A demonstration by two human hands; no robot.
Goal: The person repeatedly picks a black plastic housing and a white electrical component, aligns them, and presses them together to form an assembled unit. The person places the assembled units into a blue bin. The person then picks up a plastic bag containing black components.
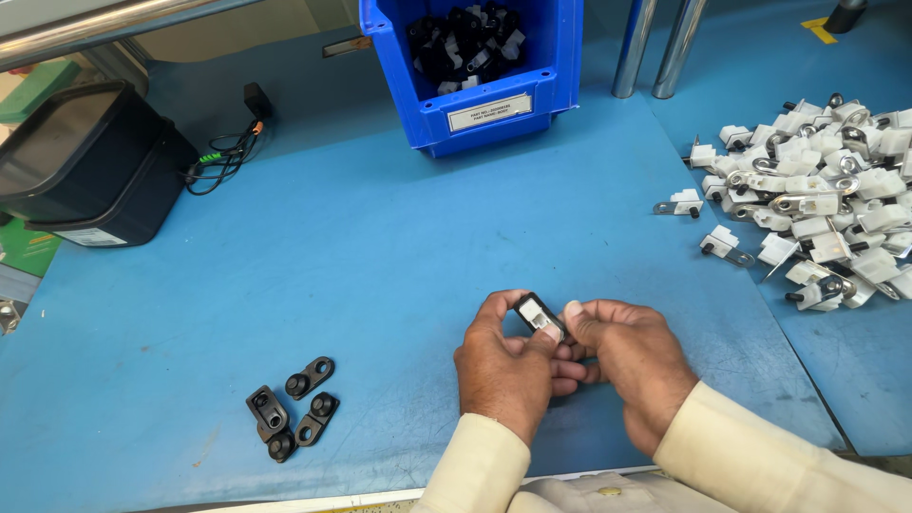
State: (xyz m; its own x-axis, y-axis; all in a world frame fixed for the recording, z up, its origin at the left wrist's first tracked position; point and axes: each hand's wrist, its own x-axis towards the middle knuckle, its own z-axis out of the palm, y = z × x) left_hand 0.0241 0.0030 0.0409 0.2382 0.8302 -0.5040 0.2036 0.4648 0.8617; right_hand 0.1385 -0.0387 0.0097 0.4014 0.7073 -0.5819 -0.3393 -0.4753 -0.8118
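Observation:
My left hand point(508, 366) and my right hand point(627, 356) meet over the blue table point(380, 247) near its front edge. Together they pinch a small black-and-white clip part point(540, 315) between thumbs and fingertips. Several black metal brackets point(293, 408) lie on the table to the left of my left hand. A heap of white plastic clips with metal tabs point(822, 204) is spread at the right, beyond my right hand.
A blue bin point(475, 109) holding black and white parts stands at the back centre. A black box point(85, 166) with a cable point(228, 152) sits at the back left. Two metal poles point(655, 47) rise at the back right.

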